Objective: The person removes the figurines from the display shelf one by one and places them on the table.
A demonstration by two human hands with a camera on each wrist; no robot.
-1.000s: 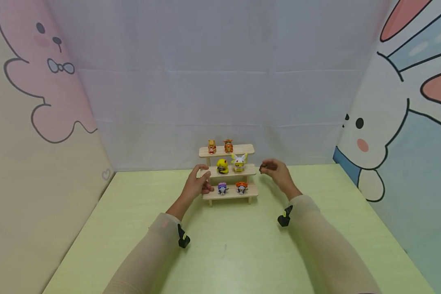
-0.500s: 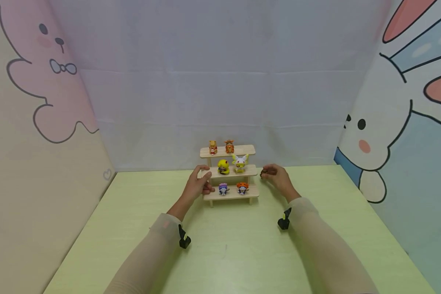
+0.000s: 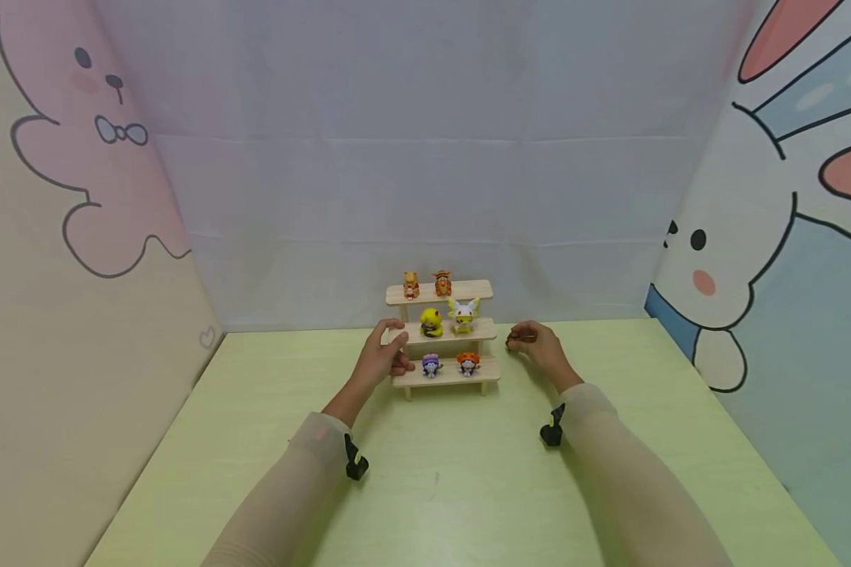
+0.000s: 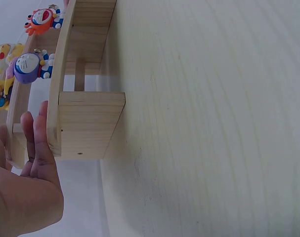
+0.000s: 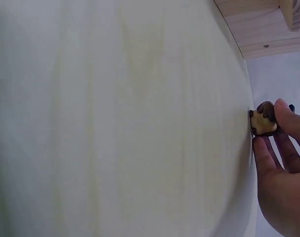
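A three-tier wooden display shelf [image 3: 482, 329] stands at the back of the table. My left hand [image 3: 377, 354] grips its left end, thumb and index finger about the middle tier; in the left wrist view two fingers [image 4: 41, 133] lie against the bottom tier's end. To the right of the shelf, my right hand [image 3: 539, 346] pinches a small brown-and-tan figurine [image 5: 263, 121], low at the table's surface. On the bottom tier are a purple-capped figurine [image 3: 430, 365] and an orange-capped one [image 3: 467, 363]. The middle tier bears a yellow figurine [image 3: 431, 322] and a white-eared one [image 3: 464, 315].
Two orange figurines, a bear [image 3: 411, 285] and a tiger [image 3: 443, 283], stand on the top tier. A pale curtain [image 3: 425, 173] hangs behind the light green table [image 3: 432, 488]. Cartoon-printed walls [image 3: 723, 268] flank both sides.
My right hand has come down to the table with the figurine, shifting slightly right at the end. The left hand stays on the shelf, and the figurines there have not moved.
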